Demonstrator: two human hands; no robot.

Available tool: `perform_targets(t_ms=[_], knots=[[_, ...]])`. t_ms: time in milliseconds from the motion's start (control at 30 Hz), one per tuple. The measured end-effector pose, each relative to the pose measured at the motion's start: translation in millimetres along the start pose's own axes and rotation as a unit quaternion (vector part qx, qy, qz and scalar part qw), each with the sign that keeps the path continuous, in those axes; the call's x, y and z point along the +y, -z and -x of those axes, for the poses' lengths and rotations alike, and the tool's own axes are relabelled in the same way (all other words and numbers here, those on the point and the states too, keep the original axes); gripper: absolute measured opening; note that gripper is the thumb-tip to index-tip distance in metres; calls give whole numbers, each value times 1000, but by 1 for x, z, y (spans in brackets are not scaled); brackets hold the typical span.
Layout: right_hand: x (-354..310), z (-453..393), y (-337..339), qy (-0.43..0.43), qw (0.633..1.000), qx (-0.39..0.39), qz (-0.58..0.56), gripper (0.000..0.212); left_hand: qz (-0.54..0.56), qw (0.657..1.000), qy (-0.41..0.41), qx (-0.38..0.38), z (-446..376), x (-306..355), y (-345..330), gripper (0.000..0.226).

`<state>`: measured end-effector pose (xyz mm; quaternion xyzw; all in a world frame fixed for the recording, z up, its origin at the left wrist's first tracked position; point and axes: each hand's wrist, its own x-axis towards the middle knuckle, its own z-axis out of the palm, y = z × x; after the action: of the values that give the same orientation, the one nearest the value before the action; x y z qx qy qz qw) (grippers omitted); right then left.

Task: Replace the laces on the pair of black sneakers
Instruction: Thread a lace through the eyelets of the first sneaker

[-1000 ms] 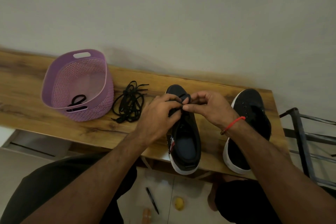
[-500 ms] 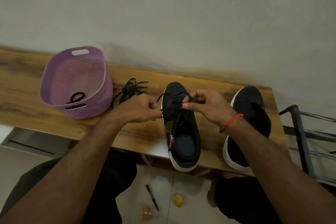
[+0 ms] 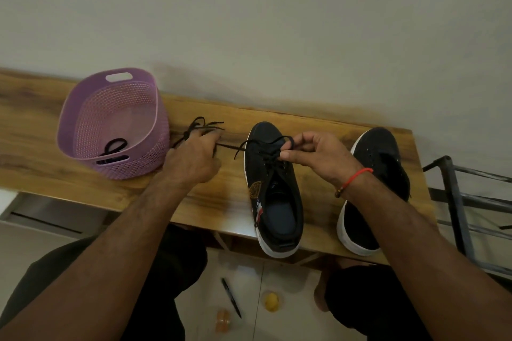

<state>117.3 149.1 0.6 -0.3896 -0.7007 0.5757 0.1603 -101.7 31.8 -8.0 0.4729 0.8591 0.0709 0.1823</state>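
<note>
Wood makes up the long table (image 3: 33, 130) against the wall, and a purple basket (image 3: 110, 122) stands on it at the left with a black loop, possibly a lace, inside. Two black sneakers lie side by side: the laced sneaker (image 3: 273, 188) in the middle, the bare sneaker (image 3: 379, 163) at the right. The right hand (image 3: 321, 155) pinches the lace (image 3: 266, 147) above the middle shoe's eyelets. The left hand (image 3: 194, 159) grips that lace's other end, drawn taut sideways. A loose lace bundle (image 3: 202, 126) lies just beyond it.
</note>
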Motion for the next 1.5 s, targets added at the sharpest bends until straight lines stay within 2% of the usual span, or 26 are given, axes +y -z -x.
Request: perform_targets(t_ms=[33,100,233,300,333,367,467,567,700,800,933,967,1000,1067,1100,1133,1200,1267,1500], knots=[[0,0,0,1,1000,-2,-1,13,37,999,6,-9,0,4,-4,58],[0,0,-1,3,1000,1,-1,12,104,994,-1,26,-1,13,-9,52],[1,2,-2,3,1000,-5,9,14,54,997,48,-36,-1,12,-16,53],[2,2,-3,1,1000,-8,8,14,49,996,69,-13,2,9,-13,40],[2,2,-4,2,1000,-6,7,14,82,994,70,-10,3,12,-11,39],[3,1,-5,4,1000,-4,1,15,136,988,70,-27,6,18,-9,45],[5,-1,-7,17,1000,-7,-9,15,258,950,100,-146,20,42,-14,59],[5,1,-8,27,999,-20,6,13,329,918,134,-178,29,53,-27,55],[5,3,-7,26,999,-20,14,12,410,891,132,-146,29,58,-36,25],[5,5,-3,9,1000,8,-1,11,457,875,147,-63,23,54,-37,17],[6,7,3,-17,997,73,-11,9,573,799,179,26,14,47,-32,17],[8,7,5,-27,996,78,-11,12,569,803,167,51,13,46,-31,17],[9,7,7,-39,996,78,-10,14,534,830,140,84,12,45,-31,18],[12,6,12,-62,995,75,-11,15,382,909,45,159,13,41,-29,18],[14,6,14,-74,995,73,-6,16,299,935,-5,194,13,38,-27,17],[15,7,17,-88,994,71,1,19,233,946,-41,221,12,36,-26,18],[16,9,21,-117,991,66,16,22,165,953,-64,245,12,31,-23,19],[16,10,25,-138,988,60,22,21,141,959,-55,239,11,26,-20,19],[12,14,36,-172,982,73,24,10,90,990,-15,112,7,18,-16,22]])
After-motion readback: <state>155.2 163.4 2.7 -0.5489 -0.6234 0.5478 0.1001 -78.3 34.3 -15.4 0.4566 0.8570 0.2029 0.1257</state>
